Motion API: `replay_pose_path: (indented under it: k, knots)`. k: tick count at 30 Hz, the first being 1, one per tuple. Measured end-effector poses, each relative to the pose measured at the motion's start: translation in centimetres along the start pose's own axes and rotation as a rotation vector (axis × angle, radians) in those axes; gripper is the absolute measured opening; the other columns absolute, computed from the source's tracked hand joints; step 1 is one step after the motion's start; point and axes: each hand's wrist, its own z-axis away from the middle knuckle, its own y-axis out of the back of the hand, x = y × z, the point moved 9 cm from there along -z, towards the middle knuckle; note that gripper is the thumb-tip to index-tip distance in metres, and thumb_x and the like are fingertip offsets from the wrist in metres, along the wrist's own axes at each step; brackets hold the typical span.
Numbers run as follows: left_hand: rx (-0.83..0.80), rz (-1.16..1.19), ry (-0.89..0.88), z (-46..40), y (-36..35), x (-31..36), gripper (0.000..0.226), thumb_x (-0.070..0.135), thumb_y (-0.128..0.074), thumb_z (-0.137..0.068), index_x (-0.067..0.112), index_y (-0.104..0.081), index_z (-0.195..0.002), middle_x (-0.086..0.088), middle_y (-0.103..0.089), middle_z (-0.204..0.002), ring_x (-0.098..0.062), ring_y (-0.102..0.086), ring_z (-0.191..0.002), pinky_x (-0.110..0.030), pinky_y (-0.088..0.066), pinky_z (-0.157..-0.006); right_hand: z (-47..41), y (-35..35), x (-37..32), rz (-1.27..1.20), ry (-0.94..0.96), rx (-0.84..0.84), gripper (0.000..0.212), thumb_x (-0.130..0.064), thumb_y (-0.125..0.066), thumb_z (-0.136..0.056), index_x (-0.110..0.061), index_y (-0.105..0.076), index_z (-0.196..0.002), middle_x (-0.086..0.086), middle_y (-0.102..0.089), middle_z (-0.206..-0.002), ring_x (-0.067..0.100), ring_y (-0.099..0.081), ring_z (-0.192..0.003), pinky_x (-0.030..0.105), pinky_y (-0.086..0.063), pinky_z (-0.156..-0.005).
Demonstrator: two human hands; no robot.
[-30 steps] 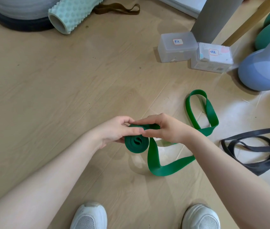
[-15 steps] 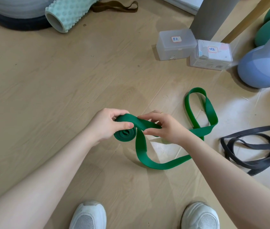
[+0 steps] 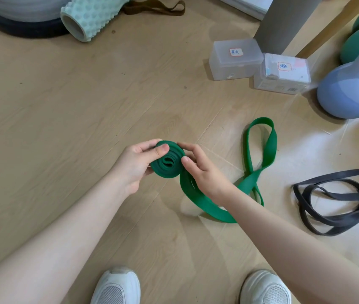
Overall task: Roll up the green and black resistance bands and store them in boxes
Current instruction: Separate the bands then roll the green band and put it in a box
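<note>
On the floor: one green band (image 3: 259,150), one black band (image 3: 336,200), two boxes (image 3: 235,60). Left hand (image 3: 134,165) and right hand (image 3: 204,172) both pinch the green band's coil.

Wooden floor (image 3: 64,119) beneath you: black band (image 3: 336,207), two lidded boxes (image 3: 236,60), foam roller (image 3: 90,16), kettlebell (image 3: 349,93), green band's loose tail (image 3: 259,148).

You see a deep green band (image 3: 259,154) at centre, a black band (image 3: 332,207) at right, two frosted clear boxes (image 3: 235,60) with white labels, a mint bumpy roller (image 3: 90,16) upper left, and a pale wood-grain floor (image 3: 64,106).
</note>
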Motion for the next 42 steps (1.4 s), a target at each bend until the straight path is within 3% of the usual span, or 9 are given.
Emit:
replay_pose_path:
  k: [3, 8, 14, 19, 25, 31, 34, 37, 42]
  knots:
    - [-0.004, 0.062, -0.010, -0.1, 0.2, 0.6, 0.012, 0.020, -0.060, -0.084, 0.022, -0.068, -0.092, 0.004, -0.072, -0.082, -0.011, -0.066, -0.080, -0.028, -0.051, -0.080, -0.2, 1.0, -1.2, 0.015, 0.047, 0.040, 0.034, -0.013, -0.051, -0.094, -0.034, -0.049, -0.120, -0.002, -0.062, -0.102, 0.001, -0.064, -0.088, 0.018, -0.049, -0.086]
    - [0.033, 0.075, -0.015, 0.0, 0.1, 0.5, 0.009, 0.019, -0.061, -0.084, 0.020, -0.069, -0.088, 0.003, -0.072, -0.075, -0.013, -0.066, -0.073, -0.024, -0.053, -0.065, -0.6, 3.6, -2.8, 0.551, 0.164, 0.043, 0.040, -0.025, -0.060, -0.088, -0.028, -0.054, -0.127, 0.006, -0.053, -0.108, 0.014, -0.052, -0.096, 0.016, -0.039, -0.087]
    - [0.104, 0.208, -0.015, -0.6, 0.3, 0.8, 0.016, 0.016, -0.060, -0.085, 0.014, -0.065, -0.099, -0.007, -0.068, -0.092, -0.019, -0.064, -0.083, -0.031, -0.052, -0.073, -0.7, 2.4, -2.3, 0.113, 0.057, 0.150, 0.020, -0.016, -0.053, -0.093, -0.027, -0.057, -0.110, 0.003, -0.057, -0.096, 0.013, -0.054, -0.068, 0.020, -0.047, -0.069]
    - [0.141, 0.262, -0.083, -0.4, 0.1, 1.1, 0.008, 0.012, -0.061, -0.084, 0.017, -0.066, -0.087, -0.002, -0.070, -0.084, -0.016, -0.066, -0.079, -0.032, -0.054, -0.076, -0.4, 1.6, -1.6, -0.064, 0.033, 0.182, 0.021, -0.015, -0.055, -0.091, -0.032, -0.052, -0.104, 0.000, -0.061, -0.109, 0.014, -0.061, -0.085, 0.027, -0.051, -0.082]
    - [0.092, 0.429, -0.030, -0.4, -0.6, -0.6, 0.014, 0.015, -0.055, -0.089, 0.007, -0.060, -0.099, -0.008, -0.069, -0.090, -0.019, -0.067, -0.084, -0.033, -0.057, -0.077, -0.9, 2.3, -3.3, 0.146, 0.048, 0.124, 0.039, -0.012, -0.063, -0.087, -0.021, -0.054, -0.124, -0.004, -0.066, -0.108, 0.006, -0.063, -0.101, 0.024, -0.048, -0.095]
    - [-0.355, -0.254, 0.160, 0.6, -2.0, -1.8, 0.041, 0.021, -0.072, -0.071, 0.012, -0.056, -0.108, -0.006, -0.067, -0.103, -0.018, -0.064, -0.098, -0.030, -0.048, -0.093, 0.6, 2.4, -2.3, 0.325, -0.108, -0.264, 0.044, -0.005, -0.061, -0.086, -0.020, -0.055, -0.128, -0.006, -0.064, -0.116, 0.005, -0.060, -0.107, 0.024, -0.044, -0.100]
    - [-0.375, -0.609, 0.134, 0.6, -2.6, -2.0, 0.038, 0.028, -0.075, -0.074, 0.020, -0.055, -0.105, -0.004, -0.066, -0.101, -0.015, -0.063, -0.094, -0.030, -0.050, -0.088, 0.6, 1.2, -1.8, 0.635, -0.089, -0.362, 0.048, -0.018, -0.070, -0.081, -0.027, -0.047, -0.123, -0.009, -0.067, -0.107, 0.011, -0.062, -0.099, 0.030, -0.047, -0.094]
    - [-0.298, -0.608, 0.129, 0.3, -2.7, -2.0, 0.035, 0.031, -0.075, -0.072, 0.017, -0.056, -0.098, -0.002, -0.063, -0.089, -0.013, -0.064, -0.080, -0.027, -0.052, -0.068, 0.3, 1.4, -1.4, 0.585, -0.123, -0.291, 0.055, -0.021, -0.078, -0.073, -0.022, -0.035, -0.107, -0.002, -0.068, -0.098, 0.021, -0.063, -0.093, 0.037, -0.049, -0.089]
    - [-0.362, -0.531, 0.181, 0.9, -3.5, -2.6, 0.030, 0.023, -0.069, -0.080, 0.025, -0.058, -0.108, 0.000, -0.058, -0.083, -0.010, -0.062, -0.076, -0.019, -0.050, -0.058, 0.8, 1.6, -0.7, 0.562, -0.092, -0.241, 0.038, -0.023, -0.080, -0.070, -0.023, -0.048, -0.091, -0.003, -0.063, -0.091, 0.016, -0.059, -0.086, 0.029, -0.048, -0.083]
